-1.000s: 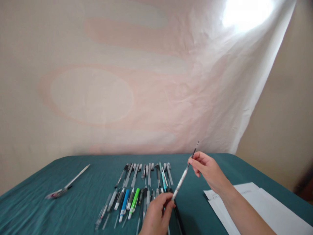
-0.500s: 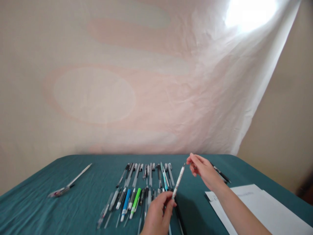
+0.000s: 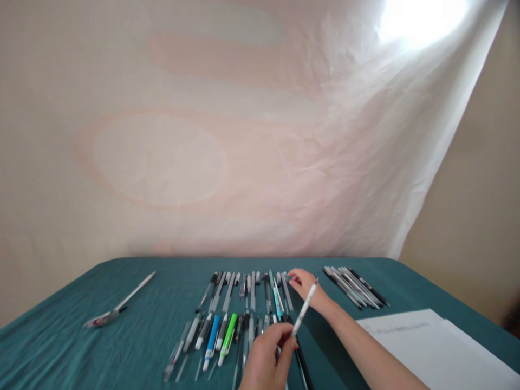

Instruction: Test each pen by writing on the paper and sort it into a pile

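Pinched between thumb and fingers of my left hand [image 3: 270, 352] is a slim white patterned pen [image 3: 305, 307], its bare tip slanting up to the right. My right hand [image 3: 306, 285] reaches behind that pen, at the right end of the back row of pens. Its fingers are slightly bent and apart, close to a grey clear-barrelled pen [image 3: 287, 292]; whether they touch it I cannot tell. Beside my left hand lie a lime-green pen [image 3: 228, 338] and a blue pen [image 3: 211, 341] in the front row. A light-blue pen [image 3: 277, 303] rests in the back row.
On the green cloth [image 3: 134, 346], a white stick-like pen [image 3: 136, 290] and a reddish clear piece [image 3: 99, 320] lie at the left. Several black and grey pens [image 3: 355, 287] form a group at the right. White paper sheets [image 3: 442, 346] with faint writing lie in front of them.
My right hand has moved left and away from the white pen's tip to the back row, uncovering the pen group on the right. My left hand, with the pen, has shifted slightly right.
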{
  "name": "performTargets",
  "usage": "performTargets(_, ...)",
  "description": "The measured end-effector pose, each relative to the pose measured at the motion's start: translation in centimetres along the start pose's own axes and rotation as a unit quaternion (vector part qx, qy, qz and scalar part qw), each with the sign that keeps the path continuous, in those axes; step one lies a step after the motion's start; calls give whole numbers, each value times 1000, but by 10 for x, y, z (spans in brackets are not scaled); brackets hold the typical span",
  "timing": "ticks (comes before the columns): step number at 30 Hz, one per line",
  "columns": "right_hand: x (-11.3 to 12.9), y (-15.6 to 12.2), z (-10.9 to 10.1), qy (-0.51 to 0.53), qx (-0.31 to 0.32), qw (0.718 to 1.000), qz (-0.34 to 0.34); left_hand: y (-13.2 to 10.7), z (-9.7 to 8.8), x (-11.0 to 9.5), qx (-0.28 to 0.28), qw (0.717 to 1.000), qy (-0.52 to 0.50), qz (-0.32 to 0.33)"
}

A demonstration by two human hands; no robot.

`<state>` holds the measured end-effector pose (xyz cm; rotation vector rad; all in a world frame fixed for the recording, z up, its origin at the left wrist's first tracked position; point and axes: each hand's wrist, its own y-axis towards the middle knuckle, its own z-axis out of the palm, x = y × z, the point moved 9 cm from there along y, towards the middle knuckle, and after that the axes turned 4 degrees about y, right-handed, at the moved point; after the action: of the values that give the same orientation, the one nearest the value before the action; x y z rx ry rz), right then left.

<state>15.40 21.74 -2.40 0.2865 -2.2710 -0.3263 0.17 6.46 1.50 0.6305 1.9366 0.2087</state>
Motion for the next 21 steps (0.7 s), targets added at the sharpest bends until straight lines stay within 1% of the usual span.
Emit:
performTargets(6, 0, 2, 5, -23, 10, 1000, -3, 0, -1, -1, -2, 1000, -4, -3)
performTargets(9, 3, 1, 6, -14, 8, 1000, 0, 0, 0, -1, 7, 1000, 0, -10)
performTargets(12, 7, -1, 1, 9, -2, 1000, 4, 0, 0, 0, 7, 1000, 4, -5)
performTargets(15, 12, -5, -11, 48, -7, 999, 15, 1, 0, 0, 7, 1000, 8, -4)
performTargets(17, 16, -10, -25, 83, -2, 996, 28, 1, 0, -1, 15, 1000, 8, -8)
performTargets(21, 36, -27, -63, 146, 0, 988, 41, 0, -2, -6, 21, 1000, 5, -18)
